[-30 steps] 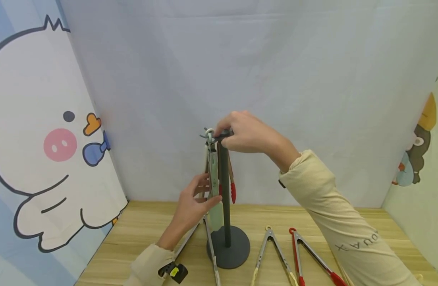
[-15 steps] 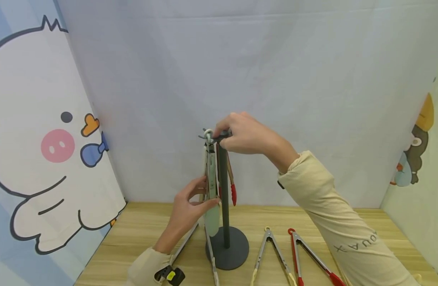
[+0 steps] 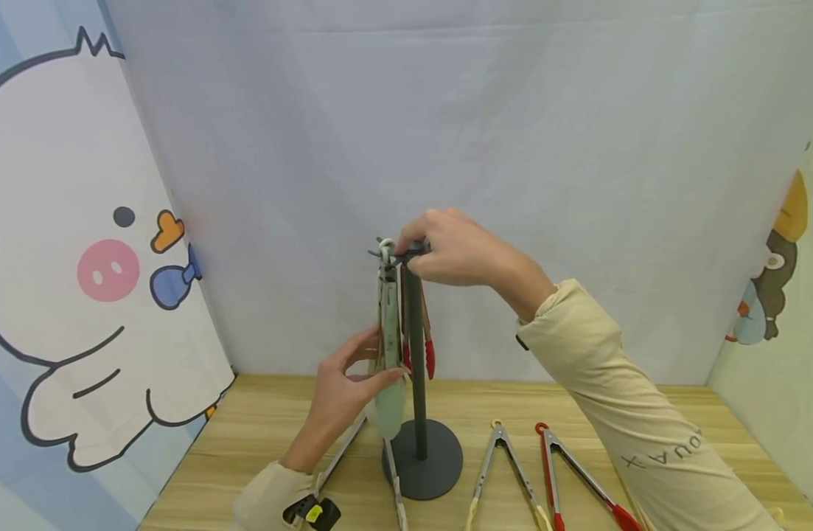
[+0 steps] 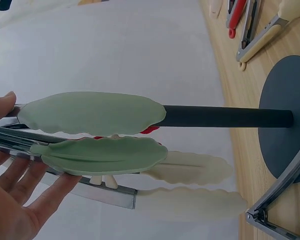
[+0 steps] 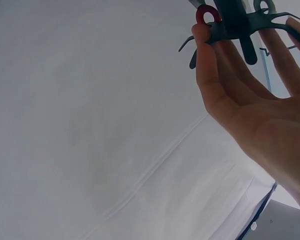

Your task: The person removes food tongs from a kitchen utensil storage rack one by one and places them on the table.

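Observation:
My left hand grips green-tipped tongs below their hinge, thumb on one arm and fingers on the other. The tongs hang tips down, their pale ring at a left hook of a dark stand. Up at the stand's top, my right hand holds the hook head between thumb and fingers. Cream-tipped tongs hang close behind the green ones in the left wrist view. Tongs with red tips hang behind the pole. A red ring shows beside my right fingertips.
The stand's round base sits on a wooden table. Right of it lie spread cream-tipped tongs and red tongs. Another spread metal pair lies at the front left. A pale cloth hangs behind.
My left hand has shifted slightly left with the green-tipped tongs, which now swing a little away from the pole. My right hand keeps its place on the hook head.

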The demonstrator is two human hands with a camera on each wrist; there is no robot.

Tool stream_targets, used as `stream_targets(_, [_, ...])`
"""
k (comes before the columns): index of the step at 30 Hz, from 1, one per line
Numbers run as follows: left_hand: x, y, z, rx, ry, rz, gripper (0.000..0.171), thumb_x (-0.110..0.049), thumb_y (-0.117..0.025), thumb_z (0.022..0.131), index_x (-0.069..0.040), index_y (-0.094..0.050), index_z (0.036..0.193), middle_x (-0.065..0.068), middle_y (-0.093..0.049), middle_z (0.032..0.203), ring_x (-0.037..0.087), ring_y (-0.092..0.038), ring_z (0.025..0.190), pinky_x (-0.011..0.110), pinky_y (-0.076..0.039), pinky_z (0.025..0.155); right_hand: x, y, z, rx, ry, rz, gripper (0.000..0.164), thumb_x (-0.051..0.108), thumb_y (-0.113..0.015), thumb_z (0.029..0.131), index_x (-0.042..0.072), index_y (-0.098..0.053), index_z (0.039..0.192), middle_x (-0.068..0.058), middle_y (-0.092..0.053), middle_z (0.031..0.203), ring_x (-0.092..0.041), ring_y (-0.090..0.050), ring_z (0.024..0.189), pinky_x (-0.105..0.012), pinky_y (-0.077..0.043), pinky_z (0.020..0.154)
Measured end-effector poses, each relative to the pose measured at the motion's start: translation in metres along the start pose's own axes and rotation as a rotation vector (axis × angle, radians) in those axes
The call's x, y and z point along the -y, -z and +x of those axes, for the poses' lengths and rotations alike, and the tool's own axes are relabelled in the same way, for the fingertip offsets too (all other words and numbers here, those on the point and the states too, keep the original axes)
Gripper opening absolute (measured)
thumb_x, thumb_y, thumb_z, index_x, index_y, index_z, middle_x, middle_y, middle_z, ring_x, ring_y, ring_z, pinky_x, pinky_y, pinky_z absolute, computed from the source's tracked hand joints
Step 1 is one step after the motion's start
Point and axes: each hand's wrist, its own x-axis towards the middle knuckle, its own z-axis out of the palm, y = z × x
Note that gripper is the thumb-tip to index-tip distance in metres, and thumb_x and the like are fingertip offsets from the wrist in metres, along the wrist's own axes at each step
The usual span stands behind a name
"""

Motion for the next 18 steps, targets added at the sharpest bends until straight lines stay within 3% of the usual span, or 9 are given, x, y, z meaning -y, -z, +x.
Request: stream_targets(18, [-0.0097,0.003,-0.004,-0.033,-0.022,0.061,0.059,-0.003,-0.076,0.078,-0.002,-0.053,0.132,0.016,-0.06,0.118,0.033,-0.059,0.102,0.036,-0.055,0.071,0.001,0.0003,-0.0011,-0.001,0.006,-0.008,0.032,0.003,-0.051,0.082,0.005,-0.071,0.106,-0.007,-0.067,0.105,-0.013,-0.041,0.056,-0.028,-0.036,0.058])
